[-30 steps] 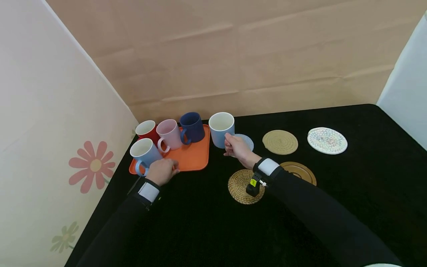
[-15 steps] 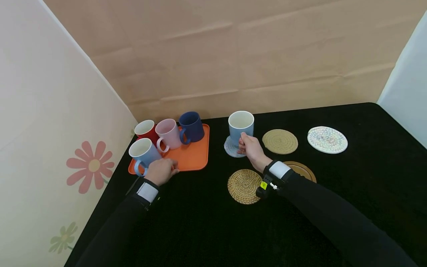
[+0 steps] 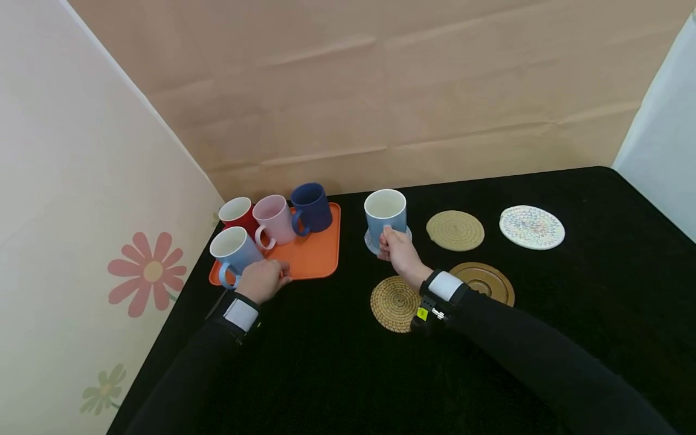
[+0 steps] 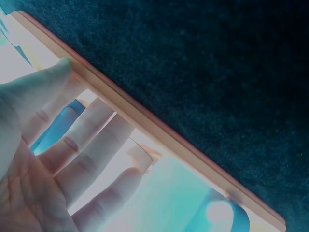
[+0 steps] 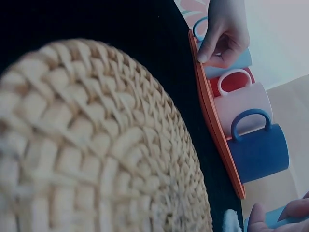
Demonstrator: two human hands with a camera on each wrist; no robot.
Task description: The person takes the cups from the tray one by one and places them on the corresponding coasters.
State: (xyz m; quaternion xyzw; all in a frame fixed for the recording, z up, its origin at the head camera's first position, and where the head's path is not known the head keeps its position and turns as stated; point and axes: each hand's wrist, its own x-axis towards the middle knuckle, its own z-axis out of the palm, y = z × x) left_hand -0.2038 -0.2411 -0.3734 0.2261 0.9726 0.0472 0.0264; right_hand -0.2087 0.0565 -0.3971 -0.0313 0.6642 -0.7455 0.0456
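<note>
My right hand point(image 3: 399, 251) grips the handle of a light blue mug point(image 3: 382, 220) with a white inside. The mug is upright over a pale blue round coaster point(image 3: 372, 243), which shows around its base. My left hand point(image 3: 262, 280) holds the front rim of an orange tray point(image 3: 315, 260); in the left wrist view its thumb point(image 4: 60, 70) lies on the rim and the other fingers reach over the inside. On the tray stand a second light blue mug point(image 3: 235, 246) beside that hand, a red mug point(image 3: 246, 219), a pink mug point(image 3: 276, 220) and a navy mug point(image 3: 313, 208).
A woven rattan coaster point(image 3: 394, 302) lies under the right wrist. Right of the held mug are a beige coaster point(image 3: 455, 231), a brown wooden coaster point(image 3: 486, 283) and a white patterned coaster point(image 3: 533, 228). A papered wall point(image 3: 380, 90) rises behind the black table.
My right hand has carried the light blue mug rightward from beside the tray, then slightly back left and down over the pale blue coaster. The left hand stays at the tray rim.
</note>
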